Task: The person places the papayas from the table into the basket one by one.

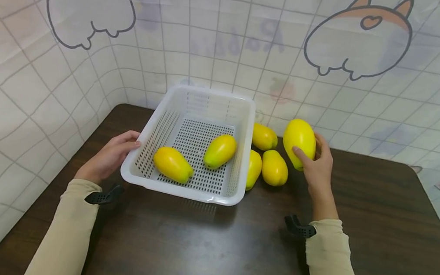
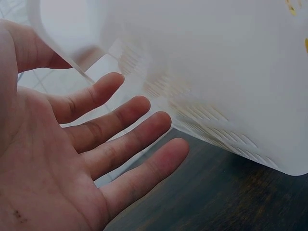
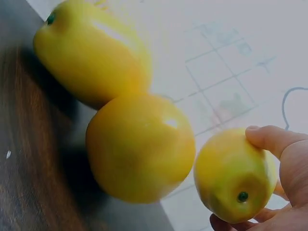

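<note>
My right hand (image 1: 319,166) grips a yellow papaya (image 1: 299,140), raised above the table to the right of the other fruit. In the right wrist view the held papaya (image 3: 236,175) shows its green stem end, and the thumb lies along its side. At the left rim of a white perforated plastic basket (image 1: 184,191) is my left hand (image 1: 110,152). Its thumb passes behind the rim in the left wrist view, while the spread fingers (image 2: 139,132) lie at the outer wall. Inside the basket are a left papaya (image 1: 173,165) and a right papaya (image 1: 220,151).
Right of the basket lie a back papaya (image 1: 265,137), a front papaya (image 1: 275,168) and another papaya (image 1: 254,170) partly hidden by the basket's wall. The dark wooden table (image 1: 210,250) meets a patterned white cloth (image 1: 228,38) along its back and left.
</note>
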Available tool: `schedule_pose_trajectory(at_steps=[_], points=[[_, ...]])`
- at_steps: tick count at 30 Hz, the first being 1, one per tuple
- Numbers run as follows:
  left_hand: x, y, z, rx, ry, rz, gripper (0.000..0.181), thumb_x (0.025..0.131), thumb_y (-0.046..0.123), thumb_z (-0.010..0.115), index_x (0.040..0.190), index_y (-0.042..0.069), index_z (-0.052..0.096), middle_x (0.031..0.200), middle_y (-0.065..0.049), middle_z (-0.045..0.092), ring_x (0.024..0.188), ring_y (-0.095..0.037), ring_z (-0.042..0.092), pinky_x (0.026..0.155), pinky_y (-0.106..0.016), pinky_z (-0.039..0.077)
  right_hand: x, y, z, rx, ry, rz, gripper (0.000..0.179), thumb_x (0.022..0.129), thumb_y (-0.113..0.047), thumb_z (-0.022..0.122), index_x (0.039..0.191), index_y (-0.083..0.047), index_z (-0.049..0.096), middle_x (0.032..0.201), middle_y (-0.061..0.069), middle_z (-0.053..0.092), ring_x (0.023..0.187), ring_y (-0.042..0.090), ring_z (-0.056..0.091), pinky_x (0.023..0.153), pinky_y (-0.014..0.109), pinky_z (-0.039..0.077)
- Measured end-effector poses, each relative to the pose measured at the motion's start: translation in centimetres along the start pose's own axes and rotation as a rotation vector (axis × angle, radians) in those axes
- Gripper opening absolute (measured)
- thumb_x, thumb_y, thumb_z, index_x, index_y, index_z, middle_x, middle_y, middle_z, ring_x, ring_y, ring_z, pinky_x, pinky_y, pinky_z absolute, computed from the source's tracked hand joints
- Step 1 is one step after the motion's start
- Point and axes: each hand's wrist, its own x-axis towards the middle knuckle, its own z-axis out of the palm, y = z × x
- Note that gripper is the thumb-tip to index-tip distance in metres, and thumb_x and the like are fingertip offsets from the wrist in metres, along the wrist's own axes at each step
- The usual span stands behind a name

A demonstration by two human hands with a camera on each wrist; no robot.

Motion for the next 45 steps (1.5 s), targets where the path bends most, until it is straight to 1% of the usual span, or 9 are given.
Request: schedule_pose_trajectory(at_steps=[5,11,21,32,38,45], points=[[0.1,0.1,0.0,-0.001,-0.010,0.011,0.038,0.102,0.037,0.044,0.132,0.014,0.043,0.125,0.001,0.053,0.101,-0.013,0.064,0.086,-0.031,0.055,-0.1,-0.8,0.0,0.038,-0.014,-0.040,0.072,0.089,-0.034,0.068,0.149,-0.031,0.031,0.151,0.001,0.036,0.118,0.018,0.047,0.077,0.019,0.048],[0.3,0.1,0.1,0.000,-0.008,0.007,0.038,0.102,0.037,0.044,0.132,0.014,0.043,0.125,0.000,0.052,0.101,-0.013,0.065,0.085,-0.031,0.055,-0.3,-1.3,0.0,0.048,-0.024,-0.044,0.073,0.089,-0.032,0.069,0.150,-0.030,0.029,0.153,0.002,0.034,0.117,0.016,0.047,0.076,0.018,0.047],[0.3,0.0,-0.1,0.001,-0.005,0.021,0.035,0.102,0.036,0.043,0.130,0.014,0.044,0.122,0.002,0.053,0.100,-0.011,0.065,0.085,-0.029,0.055,-0.6,-2.2,0.3,0.067,-0.040,-0.072,0.072,0.089,-0.030,0.069,0.149,-0.029,0.031,0.154,0.002,0.034,0.115,0.015,0.049,0.076,0.016,0.048],[0.3,0.1,-0.1,0.001,0.002,0.015,0.034,0.102,0.035,0.044,0.129,0.015,0.044,0.123,0.002,0.052,0.100,-0.011,0.064,0.084,-0.030,0.055,-1.2,-3.2,0.5,0.063,-0.051,-0.134,0.073,0.088,-0.030,0.070,0.150,-0.026,0.031,0.154,0.001,0.034,0.103,0.010,0.051,0.071,0.014,0.051],[0.2,0.1,0.0,0.008,0.008,0.011,0.033,0.102,0.035,0.044,0.128,0.016,0.045,0.122,0.003,0.053,0.100,-0.011,0.065,0.084,-0.030,0.055,-1.6,-3.6,0.5,0.083,-0.057,-0.155,0.071,0.088,-0.030,0.070,0.148,-0.028,0.033,0.153,0.000,0.035,0.106,0.012,0.052,0.074,0.014,0.051],[0.0,0.2,0.1,0.013,0.014,-0.001,0.035,0.102,0.037,0.045,0.130,0.015,0.044,0.123,0.001,0.053,0.100,-0.011,0.065,0.085,-0.031,0.056,-2.0,-4.2,0.7,0.115,-0.064,-0.182,0.069,0.088,-0.026,0.071,0.147,-0.027,0.036,0.152,0.001,0.037,0.108,0.013,0.054,0.075,0.014,0.052]])
